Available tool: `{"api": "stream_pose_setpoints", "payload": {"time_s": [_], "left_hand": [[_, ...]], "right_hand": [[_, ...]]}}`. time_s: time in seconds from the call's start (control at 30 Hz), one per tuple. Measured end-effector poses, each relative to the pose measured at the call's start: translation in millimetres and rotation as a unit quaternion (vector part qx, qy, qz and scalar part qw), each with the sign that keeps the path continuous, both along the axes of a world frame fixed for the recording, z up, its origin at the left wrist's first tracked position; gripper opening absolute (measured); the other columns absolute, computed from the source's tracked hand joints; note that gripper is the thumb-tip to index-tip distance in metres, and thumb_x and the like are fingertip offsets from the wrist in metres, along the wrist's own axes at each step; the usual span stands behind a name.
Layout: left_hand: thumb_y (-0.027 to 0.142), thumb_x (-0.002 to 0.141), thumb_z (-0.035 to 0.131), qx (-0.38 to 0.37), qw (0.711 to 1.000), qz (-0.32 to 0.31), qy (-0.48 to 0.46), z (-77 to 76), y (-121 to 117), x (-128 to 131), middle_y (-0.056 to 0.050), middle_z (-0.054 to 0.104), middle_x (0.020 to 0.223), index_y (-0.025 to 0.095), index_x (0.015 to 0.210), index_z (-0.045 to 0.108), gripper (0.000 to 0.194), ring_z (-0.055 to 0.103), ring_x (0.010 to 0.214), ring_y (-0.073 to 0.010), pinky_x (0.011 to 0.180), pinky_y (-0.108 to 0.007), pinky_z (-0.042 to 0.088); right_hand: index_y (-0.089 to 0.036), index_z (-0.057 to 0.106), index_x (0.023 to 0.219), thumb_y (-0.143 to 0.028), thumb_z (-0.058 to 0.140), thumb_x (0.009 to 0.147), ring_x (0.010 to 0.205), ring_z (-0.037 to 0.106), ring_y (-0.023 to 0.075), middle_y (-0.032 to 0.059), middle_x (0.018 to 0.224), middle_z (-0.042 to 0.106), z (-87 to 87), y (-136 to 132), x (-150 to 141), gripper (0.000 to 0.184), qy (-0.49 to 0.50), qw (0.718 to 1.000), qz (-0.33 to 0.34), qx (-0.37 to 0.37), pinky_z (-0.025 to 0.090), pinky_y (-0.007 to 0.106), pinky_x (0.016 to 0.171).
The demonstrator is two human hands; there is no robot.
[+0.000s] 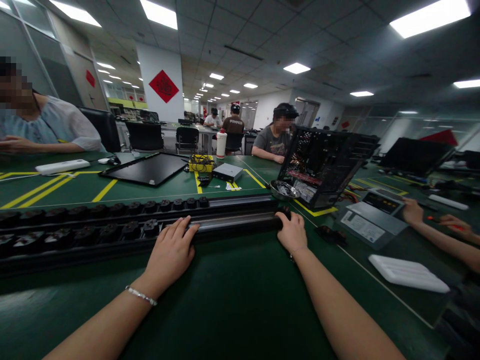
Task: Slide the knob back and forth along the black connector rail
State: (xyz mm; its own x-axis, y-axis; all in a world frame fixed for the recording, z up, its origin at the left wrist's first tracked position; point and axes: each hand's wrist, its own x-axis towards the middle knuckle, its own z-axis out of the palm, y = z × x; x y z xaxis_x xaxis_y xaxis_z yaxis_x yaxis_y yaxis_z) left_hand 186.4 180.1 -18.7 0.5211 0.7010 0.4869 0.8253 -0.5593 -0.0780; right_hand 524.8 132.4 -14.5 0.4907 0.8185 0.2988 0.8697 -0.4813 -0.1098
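Two long black power-strip housings lie side by side across the green table, with round black socket modules lined up in their left parts. My left hand (168, 252) rests on the near strip (236, 223), its fingers stretched over the top beside the last socket module (151, 227). Around the right end of that same strip, my right hand (293, 232) has its fingers and thumb bent. The far strip (243, 200) runs just behind, untouched by either hand. Whether the modules are fixed in the housings I cannot tell.
A metal bowl (284, 190) of small parts stands by an open computer case (326, 165) at right. A co-worker's hands are near a grey power supply (371, 220). Behind the strips lie a flat black panel (150, 169), a yellow box of cables (201, 163) and a grey box (227, 172).
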Motion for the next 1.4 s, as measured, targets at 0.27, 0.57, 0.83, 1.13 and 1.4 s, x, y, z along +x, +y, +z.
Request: {"api": "stream_pose_setpoints", "payload": {"time_s": [0.27, 0.57, 0.83, 1.13, 1.4], "left_hand": [[0.019, 0.078, 0.047, 0.010, 1.000, 0.007, 0.009, -0.2, -0.6, 1.0, -0.012, 0.045, 0.139, 0.021, 0.123, 0.052, 0.045, 0.042, 0.126, -0.0275, 0.101, -0.043, 0.035], [0.019, 0.077, 0.048, 0.007, 1.000, 0.001, 0.007, 0.4, 0.0, 0.1, -0.013, 0.046, 0.138, 0.020, 0.123, 0.052, 0.046, 0.042, 0.126, -0.0288, 0.100, -0.044, 0.037], [0.019, 0.077, 0.047, 0.010, 1.000, 0.005, 0.008, -0.2, 0.2, 0.4, -0.012, 0.046, 0.138, 0.021, 0.123, 0.052, 0.046, 0.042, 0.126, -0.0284, 0.101, -0.044, 0.036], [0.018, 0.077, 0.048, 0.011, 1.000, 0.000, 0.004, -0.4, 0.4, 0.8, -0.012, 0.046, 0.138, 0.021, 0.122, 0.054, 0.045, 0.043, 0.125, -0.0283, 0.100, -0.044, 0.036], [0.018, 0.077, 0.048, 0.012, 1.000, 0.004, 0.000, -1.1, 0.5, 0.5, -0.011, 0.046, 0.138, 0.022, 0.122, 0.053, 0.046, 0.043, 0.125, -0.0275, 0.100, -0.043, 0.037]], "right_hand": [[-0.034, 0.054, 0.121, -0.013, 0.047, 0.076, 0.118, 0.032, 0.0322, 0.0113, 0.127, 0.040, -1.3, 1.7, 5.4, 0.050, -0.011, 1.000, 0.004, 0.007, 0.037, 0.040, 0.090], [-0.034, 0.054, 0.120, -0.012, 0.047, 0.075, 0.117, 0.034, 0.0322, 0.0112, 0.127, 0.039, 2.3, 1.6, 7.4, 0.051, 0.010, 1.000, -0.002, 0.006, 0.038, 0.040, 0.090], [-0.033, 0.054, 0.121, -0.014, 0.047, 0.076, 0.117, 0.035, 0.0316, 0.0119, 0.127, 0.039, 4.4, 2.2, 8.5, 0.049, 0.008, 1.000, -0.005, 0.003, 0.038, 0.039, 0.090], [-0.033, 0.055, 0.120, -0.014, 0.046, 0.077, 0.114, 0.036, 0.0305, 0.0114, 0.125, 0.041, 3.6, 2.6, 8.5, 0.047, 0.012, 1.000, -0.007, 0.010, 0.038, 0.038, 0.089], [-0.034, 0.055, 0.120, -0.016, 0.046, 0.078, 0.115, 0.036, 0.0314, 0.0114, 0.125, 0.040, 2.4, 2.5, 9.3, 0.047, 0.015, 1.000, -0.006, 0.015, 0.038, 0.039, 0.090]]}}
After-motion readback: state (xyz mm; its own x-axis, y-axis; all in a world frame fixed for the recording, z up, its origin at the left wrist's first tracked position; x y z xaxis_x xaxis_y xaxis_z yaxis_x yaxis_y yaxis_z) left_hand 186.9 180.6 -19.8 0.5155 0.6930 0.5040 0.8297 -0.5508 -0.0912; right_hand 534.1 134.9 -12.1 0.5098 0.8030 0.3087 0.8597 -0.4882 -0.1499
